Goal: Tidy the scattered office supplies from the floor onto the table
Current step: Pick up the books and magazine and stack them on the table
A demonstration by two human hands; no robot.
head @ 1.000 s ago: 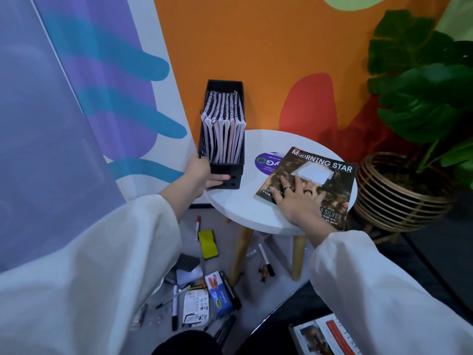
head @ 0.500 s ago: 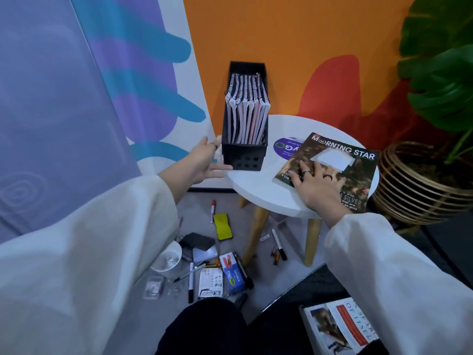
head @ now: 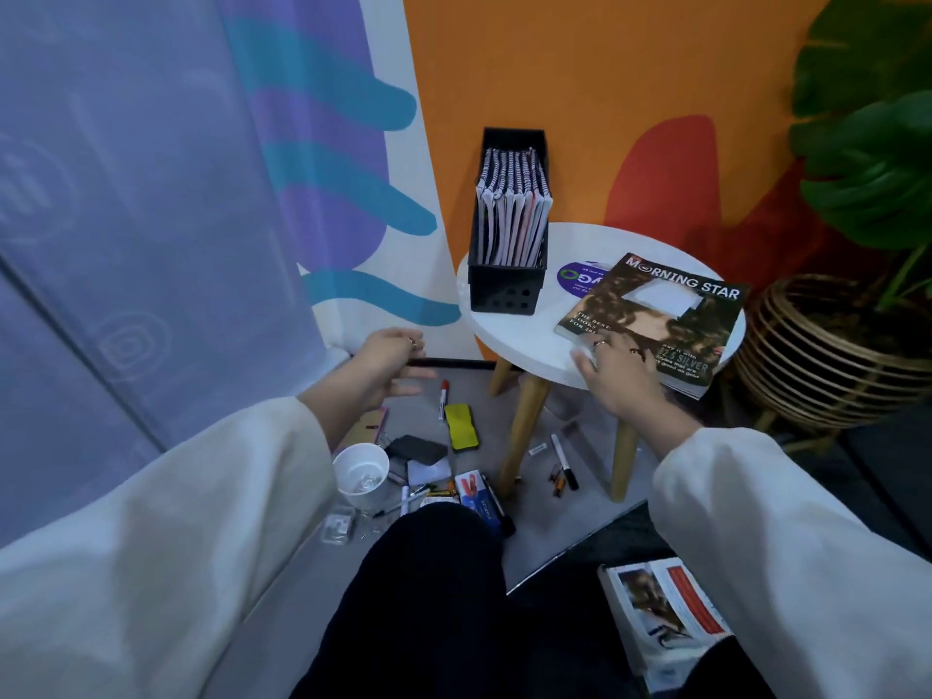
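from the head view, the left hand hung with fingers loosely spread, holding nothing, above the red marker on the floor. the right hand's fingers lay flat, seemingly touching the magazine on the desk.

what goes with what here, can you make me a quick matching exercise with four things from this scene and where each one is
Things:
1. file box
2. magazine
3. white cup
4. red-capped marker

Places:
a. floor, left of the yellow pad
b. table, under the right hand
c. table, left side
d. floor, beside the left sleeve

Pairs: 1-c, 2-b, 3-d, 4-a
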